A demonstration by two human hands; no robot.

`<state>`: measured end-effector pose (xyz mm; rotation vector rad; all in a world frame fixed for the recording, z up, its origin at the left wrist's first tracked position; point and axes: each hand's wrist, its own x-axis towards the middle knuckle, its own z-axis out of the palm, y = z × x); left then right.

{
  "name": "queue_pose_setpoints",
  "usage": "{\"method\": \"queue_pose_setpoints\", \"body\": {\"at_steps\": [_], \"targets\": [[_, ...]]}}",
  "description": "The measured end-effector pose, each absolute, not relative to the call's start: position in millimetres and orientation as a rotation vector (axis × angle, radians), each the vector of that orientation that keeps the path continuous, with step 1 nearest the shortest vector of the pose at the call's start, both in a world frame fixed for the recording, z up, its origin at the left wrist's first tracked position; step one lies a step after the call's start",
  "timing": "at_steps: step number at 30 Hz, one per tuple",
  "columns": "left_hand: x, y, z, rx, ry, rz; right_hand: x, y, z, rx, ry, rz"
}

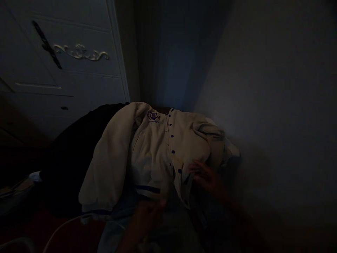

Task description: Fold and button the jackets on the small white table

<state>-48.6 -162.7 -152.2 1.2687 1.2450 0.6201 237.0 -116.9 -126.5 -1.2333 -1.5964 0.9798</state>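
A cream jacket (150, 151) with dark blue snap buttons and a lyre-like emblem on the chest lies spread out, its front parted towards the hem. The hem and cuff carry dark blue stripes. My right hand (206, 177) is over the jacket's lower front on the right, fingers apart and slightly blurred. Just below the striped hem is my left hand (152, 209); darkness hides how its fingers are set and whether it touches the cloth. Blue fabric (113, 232) shows beneath the jacket.
Dim light covers the scene. A white door (86, 80) with a black handle (47, 45) and a scroll ornament stands at the left. Dark cloth (79, 140) lies beside the jacket. A pale wall (276, 105) rises on the right. A white cable (61, 225) curves at lower left.
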Motion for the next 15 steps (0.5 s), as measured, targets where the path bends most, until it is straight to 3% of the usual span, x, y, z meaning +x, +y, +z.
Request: {"method": "queue_pose_setpoints", "body": {"at_steps": [2,5,8,12,15], "targets": [[-73.4,-154.4,-135.3,1.375,1.327,0.662,281.1,-84.8,-122.9,-1.346,-1.499,0.724],[-105.1,-123.9,-99.2,1.606,1.640,1.024,345.1,-33.9,-108.5,-1.629,-1.373,0.294],[-121.7,-76.2,-61.7,1.898,2.074,1.310,382.3,7.2,-88.1,-1.992,-1.419,0.160],[-130.1,-10.9,-25.3,2.079,2.492,0.862,388.3,40.5,-62.9,-2.252,-1.754,0.376],[-144.7,27.6,-12.4,1.905,2.451,0.385,391.4,56.3,-35.0,-2.364,-1.803,0.522]]}}
